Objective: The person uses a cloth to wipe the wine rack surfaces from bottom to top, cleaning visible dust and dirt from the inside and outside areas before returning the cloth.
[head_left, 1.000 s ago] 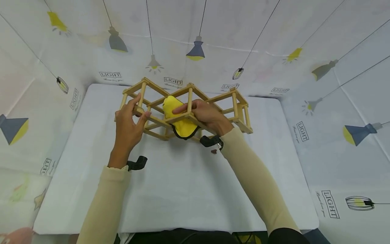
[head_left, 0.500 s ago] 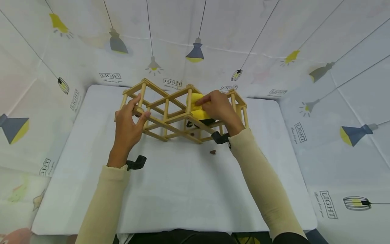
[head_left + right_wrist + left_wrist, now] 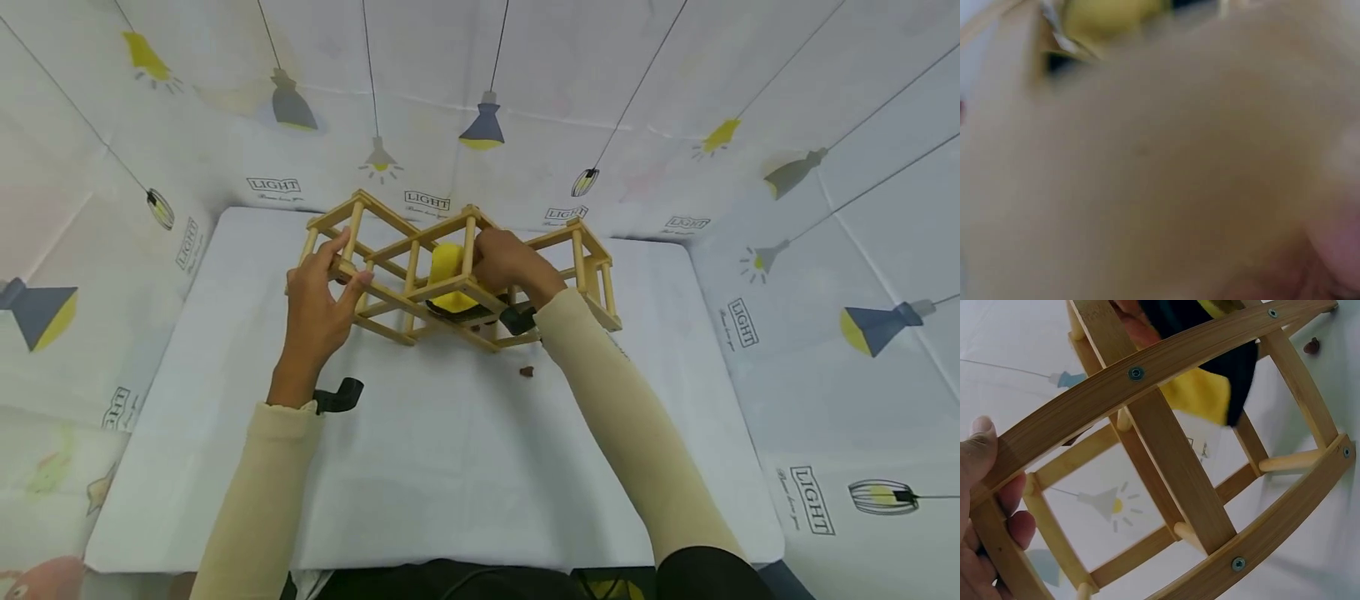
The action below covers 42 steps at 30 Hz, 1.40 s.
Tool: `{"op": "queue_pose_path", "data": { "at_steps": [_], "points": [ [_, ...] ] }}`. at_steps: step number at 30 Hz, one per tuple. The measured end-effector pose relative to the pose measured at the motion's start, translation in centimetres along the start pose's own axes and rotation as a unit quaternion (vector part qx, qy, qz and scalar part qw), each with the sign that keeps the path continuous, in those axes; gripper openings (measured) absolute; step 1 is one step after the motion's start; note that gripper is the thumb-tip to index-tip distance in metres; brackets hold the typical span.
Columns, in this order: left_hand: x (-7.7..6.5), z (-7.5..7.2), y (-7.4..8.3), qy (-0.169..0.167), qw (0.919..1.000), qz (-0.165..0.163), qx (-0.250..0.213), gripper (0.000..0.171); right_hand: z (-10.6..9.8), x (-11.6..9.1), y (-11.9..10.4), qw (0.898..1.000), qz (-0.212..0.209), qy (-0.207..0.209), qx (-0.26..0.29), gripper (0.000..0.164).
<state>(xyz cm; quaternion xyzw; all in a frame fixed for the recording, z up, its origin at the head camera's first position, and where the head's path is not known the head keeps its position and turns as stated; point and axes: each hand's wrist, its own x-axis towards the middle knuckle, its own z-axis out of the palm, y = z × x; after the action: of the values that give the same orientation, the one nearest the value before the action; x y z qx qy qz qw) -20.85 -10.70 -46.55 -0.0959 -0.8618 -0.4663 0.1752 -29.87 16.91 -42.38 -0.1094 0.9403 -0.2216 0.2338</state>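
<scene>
A slatted wooden rack (image 3: 412,271) of crossed bars and round posts stands on the table. My left hand (image 3: 318,292) grips its left end; the left wrist view shows the thumb (image 3: 979,450) on one side of a curved bar and fingertips on the other. My right hand (image 3: 513,260) reaches in at the rack's middle and holds a yellow cloth with a black edge (image 3: 447,265). Its fingertips are hidden in the head view. In the left wrist view the cloth (image 3: 1200,394) hangs behind a curved bar. Blur and close skin fill most of the right wrist view.
A small brown piece (image 3: 527,372) lies on the white table (image 3: 450,467) in front of the rack. Behind the table stands a white wall covering (image 3: 420,100) printed with lamps. Dark camera mounts (image 3: 339,395) stick out from both wrists.
The cloth and my right hand have gone from the middle of the rack to the right, then back left and lower beside the middle post. My left hand keeps its place on the rack.
</scene>
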Motion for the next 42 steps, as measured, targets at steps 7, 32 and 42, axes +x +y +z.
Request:
{"op": "queue_pose_path", "data": {
  "at_steps": [7, 32, 42],
  "points": [
    [0.1, -0.1, 0.5, 0.006, 1.0000, -0.006, 0.000, 0.063, 0.2, 0.1, -0.1, 1.000, -0.007, -0.005, -0.006, 0.015],
    [0.0, 1.1, 0.6, 0.006, 0.9998, 0.018, -0.005, 0.084, -6.1, -10.6, -2.1, 0.916, -0.089, 0.306, 0.244, 0.018],
    [-0.3, 2.1, 1.1, 0.011, 0.9999, 0.006, 0.006, 0.061, -0.7, -5.7, -8.8, 0.888, -0.127, 0.353, 0.265, 0.025]
  ]
}}
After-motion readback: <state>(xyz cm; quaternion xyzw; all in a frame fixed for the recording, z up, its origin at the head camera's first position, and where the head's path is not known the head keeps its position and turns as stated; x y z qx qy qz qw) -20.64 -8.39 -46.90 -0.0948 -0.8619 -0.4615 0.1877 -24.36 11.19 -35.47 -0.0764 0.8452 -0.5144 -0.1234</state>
